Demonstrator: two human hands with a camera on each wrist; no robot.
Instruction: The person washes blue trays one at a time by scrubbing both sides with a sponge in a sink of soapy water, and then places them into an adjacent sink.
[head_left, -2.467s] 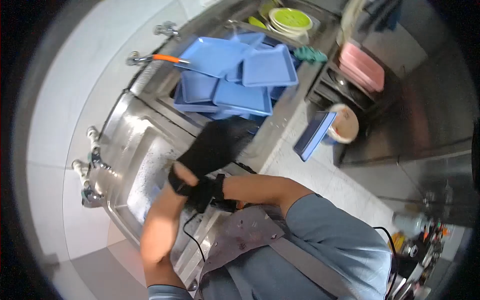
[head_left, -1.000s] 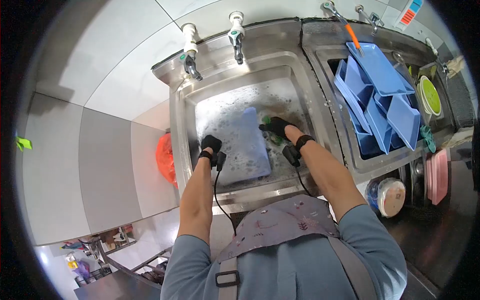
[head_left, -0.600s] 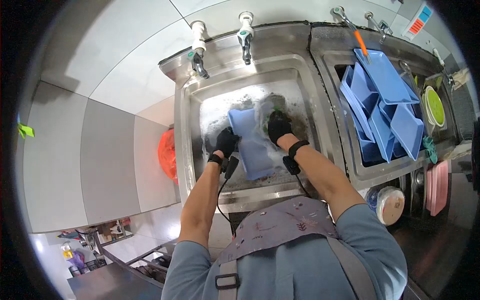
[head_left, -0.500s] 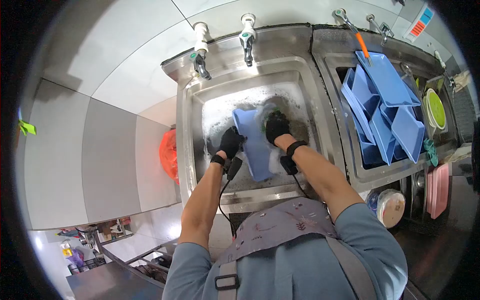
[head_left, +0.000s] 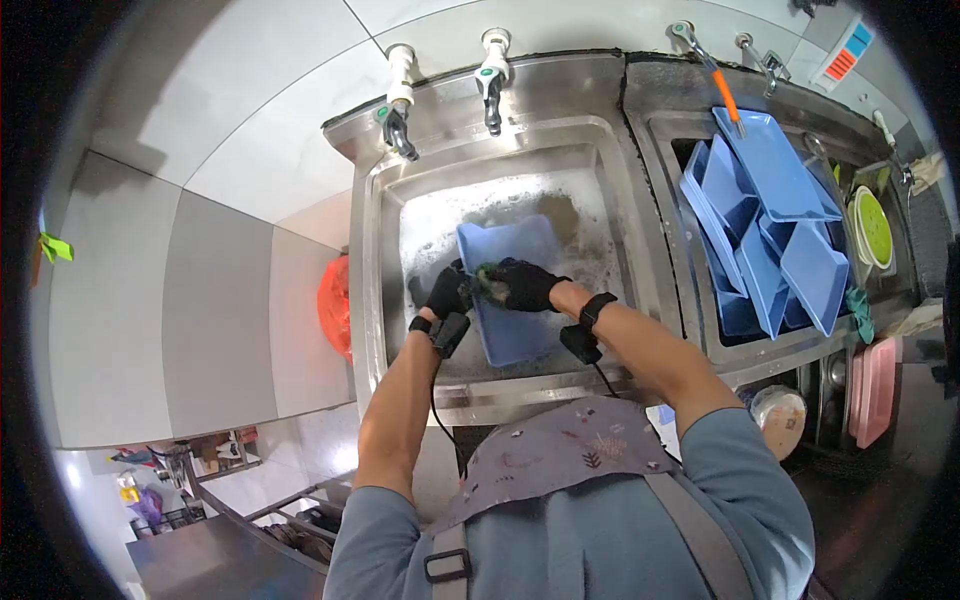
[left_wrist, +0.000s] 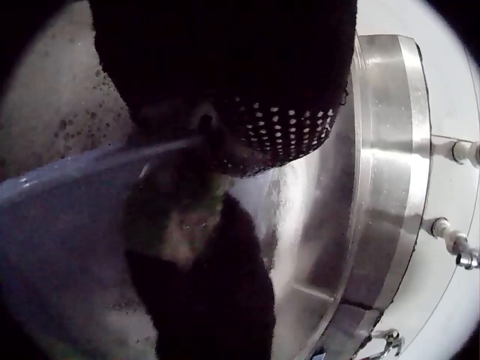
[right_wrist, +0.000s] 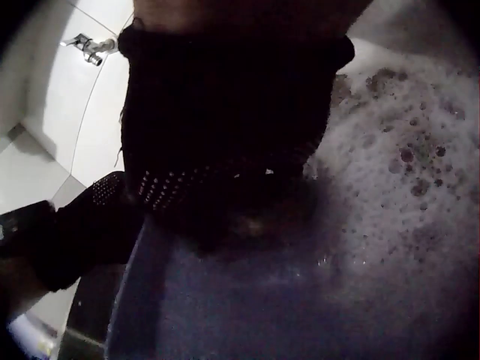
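Observation:
A blue tray (head_left: 515, 325) lies in the soapy water of the left sink (head_left: 365, 300). The black-gloved left hand (head_left: 448, 291) grips the tray's left edge; the left wrist view shows that edge (left_wrist: 67, 169) running into the gloved hand (left_wrist: 225, 82). Over the tray's left part, the gloved right hand (head_left: 525, 286) holds a green scrubber (head_left: 490, 284) close beside the left hand. In the right wrist view the right hand (right_wrist: 225, 150) is over the tray surface (right_wrist: 240, 307), its fingertips dark and hard to make out.
Several blue trays (head_left: 765, 170) are piled in the right sink (head_left: 668, 200), with a green bowl (head_left: 873, 228) beyond them. Two taps (head_left: 491, 90) stand behind the left sink. A red bag (head_left: 337, 308) hangs at its left; pink trays (head_left: 873, 392) and a tub (head_left: 780, 418) are at the right.
The right hand has come left with the green scrubber, from the water beside the tray to over its left part. The tray has shifted slightly left and shows more of its surface.

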